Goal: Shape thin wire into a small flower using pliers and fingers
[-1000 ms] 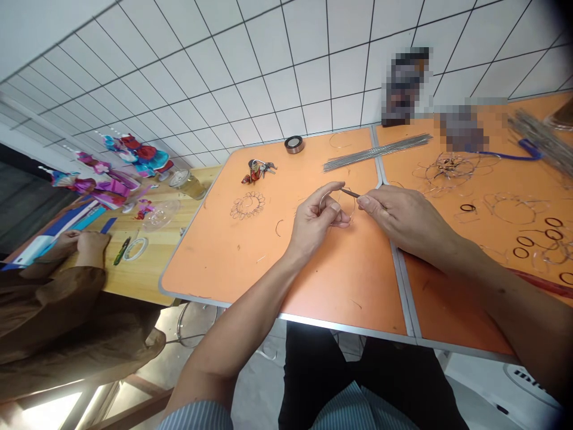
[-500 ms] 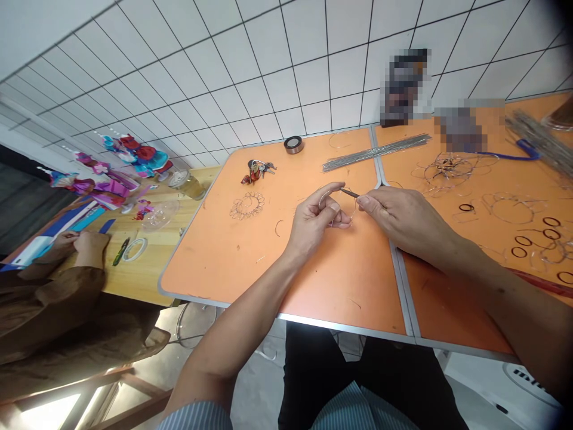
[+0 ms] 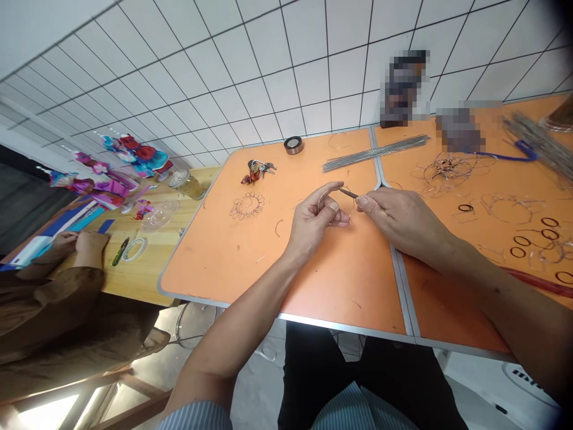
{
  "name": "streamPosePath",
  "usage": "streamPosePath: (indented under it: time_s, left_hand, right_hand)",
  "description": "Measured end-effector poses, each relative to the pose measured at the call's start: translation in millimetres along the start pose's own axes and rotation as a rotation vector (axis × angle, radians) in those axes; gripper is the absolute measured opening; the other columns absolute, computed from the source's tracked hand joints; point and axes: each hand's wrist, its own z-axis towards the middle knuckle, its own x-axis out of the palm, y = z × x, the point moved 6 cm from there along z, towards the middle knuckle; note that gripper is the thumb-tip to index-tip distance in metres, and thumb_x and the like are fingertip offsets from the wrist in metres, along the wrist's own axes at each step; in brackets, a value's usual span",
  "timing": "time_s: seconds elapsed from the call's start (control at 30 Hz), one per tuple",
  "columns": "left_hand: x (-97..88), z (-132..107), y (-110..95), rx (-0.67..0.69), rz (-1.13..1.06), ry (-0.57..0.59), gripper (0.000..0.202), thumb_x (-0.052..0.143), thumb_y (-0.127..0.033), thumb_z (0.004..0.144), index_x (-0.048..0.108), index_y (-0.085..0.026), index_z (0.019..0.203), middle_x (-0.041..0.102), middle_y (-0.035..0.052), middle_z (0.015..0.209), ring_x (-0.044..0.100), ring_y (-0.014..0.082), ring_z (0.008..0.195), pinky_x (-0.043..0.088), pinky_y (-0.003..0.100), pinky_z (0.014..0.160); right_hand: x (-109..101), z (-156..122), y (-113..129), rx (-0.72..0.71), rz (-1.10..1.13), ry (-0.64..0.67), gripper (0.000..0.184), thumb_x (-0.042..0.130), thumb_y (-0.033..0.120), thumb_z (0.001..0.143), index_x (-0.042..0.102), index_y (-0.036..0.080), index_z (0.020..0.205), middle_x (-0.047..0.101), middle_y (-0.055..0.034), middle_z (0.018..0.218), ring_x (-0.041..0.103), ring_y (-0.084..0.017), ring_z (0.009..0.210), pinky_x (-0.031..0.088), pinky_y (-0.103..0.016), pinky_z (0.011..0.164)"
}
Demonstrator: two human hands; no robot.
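Observation:
My left hand (image 3: 313,221) is closed in a pinch on a thin wire ring (image 3: 350,206) held just above the orange table (image 3: 250,263). My right hand (image 3: 398,218) grips a small dark tool (image 3: 349,193) whose tip meets the ring at my left index fingertip. Both hands are together near the seam between the two orange table tops.
A bundle of straight wires (image 3: 376,153), a tape roll (image 3: 293,144), a key bunch (image 3: 256,170) and a wire flower (image 3: 246,205) lie on the table. Wire loops and black rings (image 3: 521,240) cover the right table. Another person's hands (image 3: 76,242) work at the wooden table on the left.
Almost nothing differs: both hands stay together on the ring and tool, shifted very slightly upward in view.

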Motion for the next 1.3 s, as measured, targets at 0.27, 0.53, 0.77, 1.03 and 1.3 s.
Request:
streamPosePath:
  time_s: [0.27,0.53,0.77,1.03,1.3]
  left_hand:
    - [-1.4,1.8,3.2,-0.034,-0.052,0.015,0.047,0.083,-0.038,0.098,0.077,-0.030,0.143,0.067,-0.0035,0.082,0.079,0.0159,0.080,0.069,0.032,0.075]
    - [0.8,1.7,3.0,-0.058,-0.085,0.017,0.048,0.084,-0.035,0.093,0.077,-0.030,0.141,0.067,-0.0041,0.082,0.077,0.0153,0.077,0.070,0.033,0.078]
    - [1.5,1.4,2.3,-0.065,-0.069,0.023,0.047,0.084,-0.037,0.095,0.077,-0.030,0.141,0.066,-0.0042,0.082,0.078,0.0158,0.078,0.071,0.034,0.079]
    - [0.9,2.6,3.2,-0.098,-0.115,0.036,0.049,0.084,-0.034,0.091,0.077,-0.029,0.139,0.066,-0.0052,0.080,0.078,0.0154,0.075,0.070,0.033,0.079]
    - [3.8,2.6,-0.7,-0.131,-0.149,0.036,0.052,0.085,-0.032,0.087,0.077,-0.027,0.137,0.064,-0.0069,0.076,0.076,0.0150,0.071,0.068,0.032,0.075]
  right_hand:
    - [2.6,1.9,-3.3,-0.015,0.022,0.002,0.054,0.041,0.056,0.122,0.075,0.026,0.092,0.080,-0.0122,0.095,0.075,-0.033,0.096,0.050,-0.042,0.082]
    - [2.0,1.9,-2.0,0.000,0.037,0.009,0.053,0.042,0.055,0.122,0.073,0.025,0.091,0.079,-0.0116,0.094,0.075,-0.033,0.095,0.049,-0.042,0.081]
    - [0.8,0.9,-1.2,0.001,0.038,0.005,0.056,0.041,0.059,0.122,0.075,0.026,0.093,0.080,-0.0109,0.091,0.075,-0.033,0.094,0.048,-0.041,0.078]
    - [0.2,1.3,-0.7,0.002,0.047,0.002,0.056,0.042,0.060,0.122,0.076,0.027,0.093,0.080,-0.0105,0.091,0.075,-0.033,0.094,0.048,-0.041,0.079]
    - [0.5,1.0,-1.4,0.013,0.058,0.024,0.051,0.043,0.053,0.121,0.077,0.026,0.092,0.080,-0.0104,0.093,0.076,-0.033,0.096,0.050,-0.043,0.082]
